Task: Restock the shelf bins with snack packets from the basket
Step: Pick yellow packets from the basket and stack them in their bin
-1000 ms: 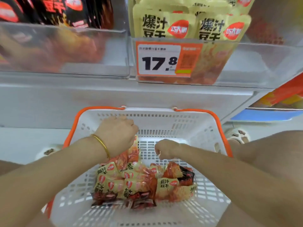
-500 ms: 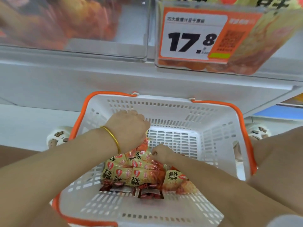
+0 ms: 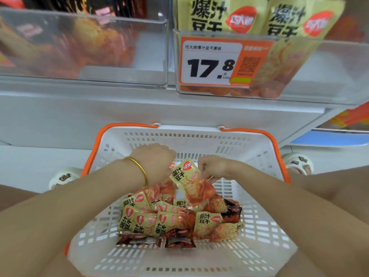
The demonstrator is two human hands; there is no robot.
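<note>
— Shelving in white fills the upper half. What sits on it?

— Two clear bins stand side by side on the shelf. The left bin holds dark and orange packs, blurred behind its wall. The right bin has an orange-and-white price tag on its front reading 17.8. Behind the tag, yellow packs stand upright, with the same print as the ones lower down.

— And lower down?

— A white basket with orange handles stands on the floor, just in front of the shelf base and between two pale slippers. The snack packets lie heaped on its bottom, each yellow at one end and orange at the other. A few dark red ones lie under the heap on the near side.

— Where are the hands?

— Both are inside the basket, over the far end of the heap. The right hand pinches a raised packet by its edge. The packet is tilted, with its yellow end up and its orange end down among the others.

— And the other hand?

— The left hand has a gold bangle on the wrist. It is turned back-up with the fingers curled under, and the knuckles are just beside the raised packet's top corner. Orange packets lie directly beneath it, but the fingers are hidden, so I cannot tell whether it grips any.
</note>
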